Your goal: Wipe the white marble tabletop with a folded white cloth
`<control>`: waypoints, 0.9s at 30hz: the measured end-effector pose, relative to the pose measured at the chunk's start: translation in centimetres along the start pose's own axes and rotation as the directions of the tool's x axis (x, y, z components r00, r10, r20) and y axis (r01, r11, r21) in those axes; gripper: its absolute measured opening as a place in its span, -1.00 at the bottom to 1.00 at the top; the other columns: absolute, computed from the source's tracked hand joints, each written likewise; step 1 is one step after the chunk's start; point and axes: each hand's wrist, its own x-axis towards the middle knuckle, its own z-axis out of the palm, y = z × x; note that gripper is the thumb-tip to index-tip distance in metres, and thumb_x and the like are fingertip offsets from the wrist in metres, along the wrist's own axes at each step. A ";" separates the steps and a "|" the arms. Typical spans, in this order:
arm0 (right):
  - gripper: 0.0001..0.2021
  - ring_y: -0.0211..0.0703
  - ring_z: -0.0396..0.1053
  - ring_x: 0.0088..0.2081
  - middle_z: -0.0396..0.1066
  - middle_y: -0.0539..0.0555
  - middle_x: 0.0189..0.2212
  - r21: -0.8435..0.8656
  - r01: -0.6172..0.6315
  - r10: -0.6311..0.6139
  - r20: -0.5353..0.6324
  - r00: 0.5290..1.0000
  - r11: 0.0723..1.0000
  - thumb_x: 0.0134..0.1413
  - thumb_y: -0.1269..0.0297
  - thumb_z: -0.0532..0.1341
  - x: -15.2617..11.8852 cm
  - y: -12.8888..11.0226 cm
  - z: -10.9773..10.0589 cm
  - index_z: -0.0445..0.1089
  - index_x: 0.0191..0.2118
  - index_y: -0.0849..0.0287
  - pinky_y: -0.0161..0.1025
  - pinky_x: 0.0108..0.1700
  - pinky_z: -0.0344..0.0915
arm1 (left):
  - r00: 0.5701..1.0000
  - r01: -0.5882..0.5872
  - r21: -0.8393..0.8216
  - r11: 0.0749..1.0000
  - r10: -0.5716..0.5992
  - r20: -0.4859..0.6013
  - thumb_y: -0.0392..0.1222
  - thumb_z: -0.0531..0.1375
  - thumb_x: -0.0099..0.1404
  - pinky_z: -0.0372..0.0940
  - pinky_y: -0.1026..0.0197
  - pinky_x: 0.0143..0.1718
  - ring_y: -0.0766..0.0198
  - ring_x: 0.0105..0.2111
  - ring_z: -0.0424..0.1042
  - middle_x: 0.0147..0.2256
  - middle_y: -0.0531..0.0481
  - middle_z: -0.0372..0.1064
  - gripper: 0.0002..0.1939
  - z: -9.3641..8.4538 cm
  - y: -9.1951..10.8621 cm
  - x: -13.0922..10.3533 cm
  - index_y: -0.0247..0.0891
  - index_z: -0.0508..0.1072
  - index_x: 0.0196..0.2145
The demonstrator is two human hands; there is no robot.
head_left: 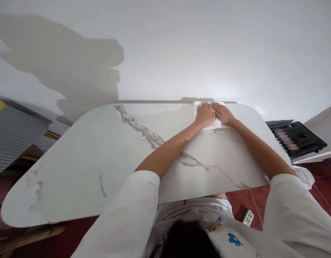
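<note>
A white cloth (215,125) lies on the white marble-patterned tabletop (81,157), close to its far edge by the wall. My left hand (205,114) rests flat on the cloth, fingers slightly apart and pointing toward the wall. Beside it, my right hand (223,114) also presses down on the cloth, its fingers stretched toward the left hand and touching or nearly touching it. Much of the cloth is hidden beneath both hands. Grey-brown veins run across the tabletop.
A white wall (208,46) stands right behind the table. To the right is a black plastic case (305,138), partly blurred out, with a clear plastic bag (305,176) near it. A white power strip (247,217) lies on the red tiled floor. A grey ribbed object (17,132) stands at left.
</note>
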 end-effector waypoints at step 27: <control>-0.45 0.01 -0.01 0.33 0.03 0.13 0.32 -0.050 -0.074 0.077 0.049 0.996 0.996 0.24 0.27 -0.11 3.0 0.5 0.7 0.10 0.32 0.26 0.07 0.30 -0.01 | 0.988 -0.019 0.124 0.992 0.038 -0.152 -0.25 -0.14 0.39 -0.03 0.00 0.25 -0.04 0.25 0.06 0.24 -0.31 0.12 -0.51 0.5 -1.7 1.1 -0.53 0.20 0.19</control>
